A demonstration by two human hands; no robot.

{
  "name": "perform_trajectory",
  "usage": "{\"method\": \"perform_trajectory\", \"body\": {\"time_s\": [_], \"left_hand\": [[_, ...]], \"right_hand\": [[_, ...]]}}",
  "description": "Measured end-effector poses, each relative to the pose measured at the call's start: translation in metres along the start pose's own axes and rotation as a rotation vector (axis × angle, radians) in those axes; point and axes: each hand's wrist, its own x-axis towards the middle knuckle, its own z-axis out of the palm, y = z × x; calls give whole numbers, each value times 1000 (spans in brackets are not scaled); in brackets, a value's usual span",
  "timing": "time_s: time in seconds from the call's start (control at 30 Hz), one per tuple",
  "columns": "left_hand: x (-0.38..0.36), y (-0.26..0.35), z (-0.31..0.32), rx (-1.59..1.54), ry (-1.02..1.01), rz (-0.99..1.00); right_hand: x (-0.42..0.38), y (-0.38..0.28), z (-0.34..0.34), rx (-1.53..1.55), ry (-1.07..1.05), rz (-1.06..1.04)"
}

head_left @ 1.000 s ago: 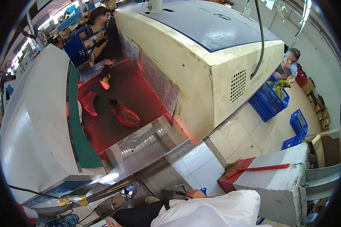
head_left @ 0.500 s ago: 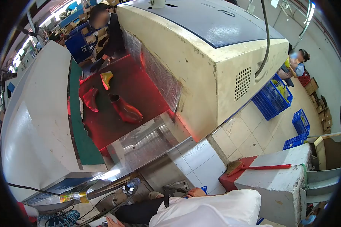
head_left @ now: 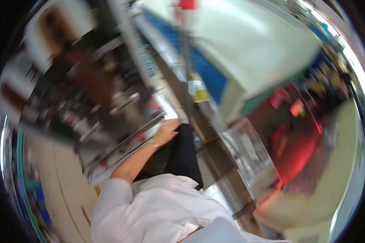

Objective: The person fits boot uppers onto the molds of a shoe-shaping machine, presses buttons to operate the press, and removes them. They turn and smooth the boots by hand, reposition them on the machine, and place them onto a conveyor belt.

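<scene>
My left hand, with a bracelet at the wrist, is beside a white flat surface at the edge of a dark machine. Its fingers are smeared by motion, so whether they hold anything cannot be made out. My right hand is out of sight. To the right, a red-lit conveyor belt carries blurred boot-shaped pieces: a pink-red one, an orange-yellow one and a dark red one.
A large white machine housing with a blue panel stands ahead. The cream housing flanks the belt on the right. A grey post with yellow tape stands near the middle. Tiled floor lies to the left.
The view has swung left, so the red-lit belt now sits on the right and the dark machine has come into view. My left hand shows more fully; my right hand has left the picture.
</scene>
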Motion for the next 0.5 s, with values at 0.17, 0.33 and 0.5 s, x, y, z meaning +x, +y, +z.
{"method": "perform_trajectory", "body": {"time_s": [0.17, 0.33, 0.5], "left_hand": [[-7, 106, -150, 27, 494, 154], [-27, 96, -286, 320, 929, -205], [-33, 55, -289, 531, 1011, -188]], "right_hand": [[-13, -179, -240, 252, 402, -642], [27, -412, -296, 805, -94, -1209], [41, -562, -277, 1200, -821, -1118]]}}
